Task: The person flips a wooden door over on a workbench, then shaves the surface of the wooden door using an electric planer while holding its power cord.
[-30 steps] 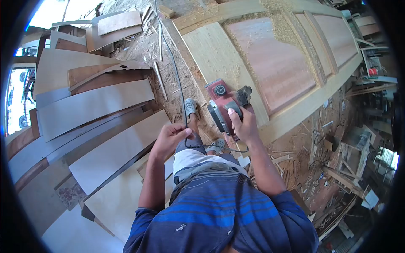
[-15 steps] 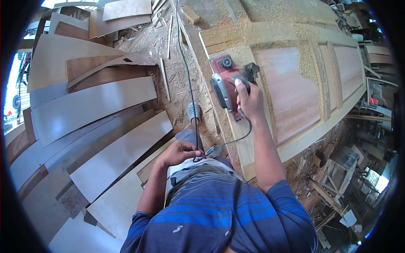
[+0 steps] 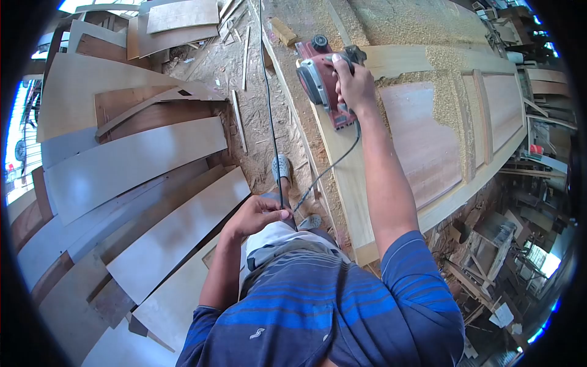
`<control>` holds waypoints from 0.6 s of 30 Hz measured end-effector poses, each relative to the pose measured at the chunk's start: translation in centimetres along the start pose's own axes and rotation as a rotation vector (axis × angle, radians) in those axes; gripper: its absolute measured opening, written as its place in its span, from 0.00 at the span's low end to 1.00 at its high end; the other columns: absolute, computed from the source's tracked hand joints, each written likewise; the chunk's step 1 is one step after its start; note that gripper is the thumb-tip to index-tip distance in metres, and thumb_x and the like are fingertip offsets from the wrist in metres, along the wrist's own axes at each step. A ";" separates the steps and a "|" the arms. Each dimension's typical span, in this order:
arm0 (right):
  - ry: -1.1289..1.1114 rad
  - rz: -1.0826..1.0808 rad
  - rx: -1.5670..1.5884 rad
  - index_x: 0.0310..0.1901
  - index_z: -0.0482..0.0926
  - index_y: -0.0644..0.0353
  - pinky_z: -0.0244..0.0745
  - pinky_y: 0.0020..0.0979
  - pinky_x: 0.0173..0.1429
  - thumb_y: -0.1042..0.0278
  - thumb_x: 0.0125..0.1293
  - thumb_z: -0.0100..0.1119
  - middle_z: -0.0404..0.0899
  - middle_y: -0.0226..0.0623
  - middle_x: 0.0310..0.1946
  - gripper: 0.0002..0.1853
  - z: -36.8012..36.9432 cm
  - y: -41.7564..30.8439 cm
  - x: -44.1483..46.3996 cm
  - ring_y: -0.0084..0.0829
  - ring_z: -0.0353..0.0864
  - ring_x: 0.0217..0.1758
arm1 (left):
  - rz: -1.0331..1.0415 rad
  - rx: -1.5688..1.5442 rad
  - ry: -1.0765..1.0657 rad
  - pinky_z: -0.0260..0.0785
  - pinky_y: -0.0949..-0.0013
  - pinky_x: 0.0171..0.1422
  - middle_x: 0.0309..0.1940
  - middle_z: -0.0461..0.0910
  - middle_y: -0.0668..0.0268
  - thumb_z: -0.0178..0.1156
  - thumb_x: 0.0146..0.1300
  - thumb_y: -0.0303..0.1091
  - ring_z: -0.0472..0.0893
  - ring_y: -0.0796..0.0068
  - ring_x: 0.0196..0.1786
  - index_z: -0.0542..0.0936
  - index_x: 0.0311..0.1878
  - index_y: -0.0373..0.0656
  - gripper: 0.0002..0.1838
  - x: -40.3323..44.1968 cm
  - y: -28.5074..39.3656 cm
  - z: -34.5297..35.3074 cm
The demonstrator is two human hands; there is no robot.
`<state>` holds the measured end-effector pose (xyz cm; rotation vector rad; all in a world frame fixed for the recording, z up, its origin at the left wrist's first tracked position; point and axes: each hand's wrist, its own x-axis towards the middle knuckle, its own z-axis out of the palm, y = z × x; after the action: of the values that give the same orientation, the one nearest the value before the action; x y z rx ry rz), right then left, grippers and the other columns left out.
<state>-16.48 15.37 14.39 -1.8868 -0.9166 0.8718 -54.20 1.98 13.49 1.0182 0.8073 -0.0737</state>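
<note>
My right hand (image 3: 355,85) is wrapped around the rear handle of a red electric hand planer (image 3: 328,92). The planer rests on the left stile of a panelled wooden door (image 3: 347,177), near its far corner, with its black front knob pointing away from me. Close to my waist, my left hand (image 3: 257,216) pinches the black power cord (image 3: 273,131). From those fingers the cord runs away along the floor side and also loops across to the back of the planer. Pale shavings (image 3: 446,101) lie over the door's panels and rails.
A small wood block (image 3: 283,32) sits on the shavings-covered bench beyond the door. Large plywood sheets (image 3: 140,144) are stacked on my left. Thin offcuts (image 3: 239,121) litter the dusty floor near my foot (image 3: 280,166). Scrap wood (image 3: 483,263) piles up at the right.
My right hand has pushed the planer away from me along the stile, to the door's far end. The cord behind it is drawn out longer. My left hand has risen slightly, still holding the cord.
</note>
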 end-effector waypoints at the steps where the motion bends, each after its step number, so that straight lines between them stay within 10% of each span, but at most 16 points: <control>1: 0.002 -0.016 0.005 0.34 0.87 0.65 0.80 0.35 0.25 0.33 0.79 0.62 0.82 0.35 0.17 0.35 -0.1 -0.2 -0.1 0.28 0.85 0.18 | 0.014 0.009 0.000 0.81 0.69 0.62 0.46 0.95 0.63 0.74 0.79 0.38 0.89 0.79 0.52 0.94 0.53 0.33 0.15 -0.2 0.0 0.0; 9: 0.100 -0.088 0.503 0.55 0.86 0.70 0.67 0.28 0.25 0.39 0.85 0.60 0.76 0.29 0.21 0.32 -7.0 5.8 -13.2 0.21 0.74 0.20 | 0.117 -0.128 0.121 0.80 0.70 0.60 0.43 0.94 0.65 0.73 0.80 0.37 0.88 0.78 0.49 0.93 0.51 0.33 0.14 -2.7 -2.3 0.0; 18: 0.197 0.204 0.227 0.53 0.86 0.67 0.71 0.28 0.26 0.41 0.88 0.54 0.78 0.32 0.22 0.30 -18.5 12.9 -40.6 0.23 0.76 0.21 | 0.284 -0.251 0.363 0.79 0.67 0.56 0.39 0.90 0.64 0.63 0.85 0.35 0.88 0.74 0.43 0.88 0.49 0.34 0.12 -3.1 -4.9 5.3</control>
<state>-17.61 -30.81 19.13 -1.8490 -0.4912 0.8528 -55.41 -5.81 13.27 0.9087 0.9638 0.4569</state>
